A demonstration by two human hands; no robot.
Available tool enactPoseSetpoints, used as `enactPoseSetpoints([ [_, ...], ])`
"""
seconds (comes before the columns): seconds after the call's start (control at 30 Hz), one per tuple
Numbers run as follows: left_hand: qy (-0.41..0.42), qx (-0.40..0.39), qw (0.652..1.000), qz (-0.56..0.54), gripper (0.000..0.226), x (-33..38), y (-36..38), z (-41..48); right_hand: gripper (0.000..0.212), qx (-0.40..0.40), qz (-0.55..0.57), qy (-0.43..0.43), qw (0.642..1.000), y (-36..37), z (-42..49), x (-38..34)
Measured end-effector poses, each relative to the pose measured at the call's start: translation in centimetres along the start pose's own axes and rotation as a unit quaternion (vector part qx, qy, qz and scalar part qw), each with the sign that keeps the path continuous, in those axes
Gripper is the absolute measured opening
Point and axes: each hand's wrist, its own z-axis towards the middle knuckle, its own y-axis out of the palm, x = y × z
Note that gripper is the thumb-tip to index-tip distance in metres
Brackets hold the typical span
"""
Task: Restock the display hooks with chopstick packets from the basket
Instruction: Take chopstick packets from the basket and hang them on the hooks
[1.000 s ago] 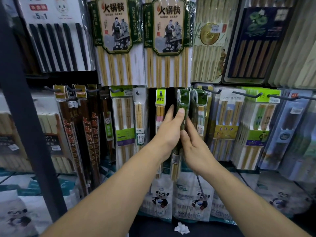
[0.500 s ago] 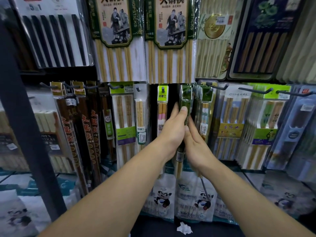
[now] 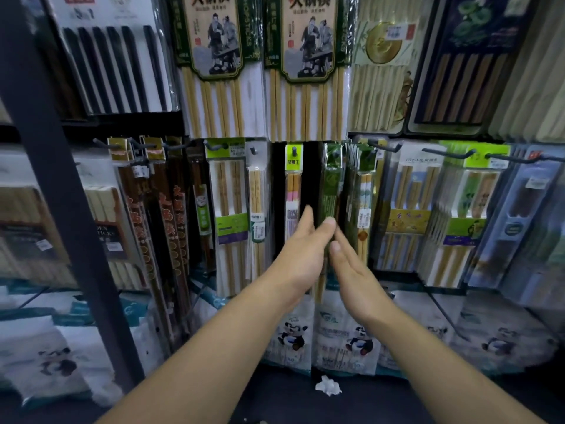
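Left hand (image 3: 301, 255): raised to the middle row of the display; fingers straight and together, thumb tip (image 3: 328, 222) lying on the front of the green packet; no closed grasp visible.
Right hand (image 3: 356, 276): just right of the left hand, palm turned inward; fingers extended and loosely together, thumb tip (image 3: 334, 246) at the packet's lower edge; not wrapped around anything.
Green packet (image 3: 331, 185): hangs upright from its hook (image 3: 335, 153), between the two hands; its lower part is hidden behind them.
Neighbouring stock: pink-banded packet (image 3: 293, 191) on the hook to the left; bundle of green-topped packets (image 3: 360, 197) just to the right, touching or nearly touching the green packet; cannot tell which.
Upper row: two large packs with figure artwork (image 3: 307, 65) hang directly above.
Lower row: panda-printed bags (image 3: 345, 338) below the hands.
Frame post (image 3: 61, 194): dark, slanting across the left side.
Floor: crumpled white scrap (image 3: 328, 385) lies below the bags.
Basket: out of view.
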Motion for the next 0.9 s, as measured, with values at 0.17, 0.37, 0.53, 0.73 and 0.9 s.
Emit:
enactPoseSetpoints([
  [0.17,0.016,0.04,0.995,0.094,0.043,-4.3,-3.0,-6.7,0.066,0.018,-0.012,0.022,1.0,1.9,-5.4,4.4],
  [0.37,-0.111,0.143,0.965,0.19,0.012,-15.2,-8.6,-10.9,0.011,0.02,-0.075,0.137,0.988,4.9,-10.1,12.6],
  [0.53,-0.252,0.201,0.882,0.344,0.015,-25.4,-14.6,-15.1,0.008,-0.045,-0.149,0.184,0.971,9.1,-14.0,21.0],
  [0.73,-0.366,0.221,0.814,0.394,0.049,-33.1,-19.4,-20.9,0.014,-0.145,-0.212,0.271,0.928,14.6,-15.9,31.7],
  [0.9,-0.362,0.196,0.842,0.349,0.036,-36.5,-20.6,-23.1,0.021,-0.199,-0.277,0.296,0.892,18.4,-16.5,39.5],
])
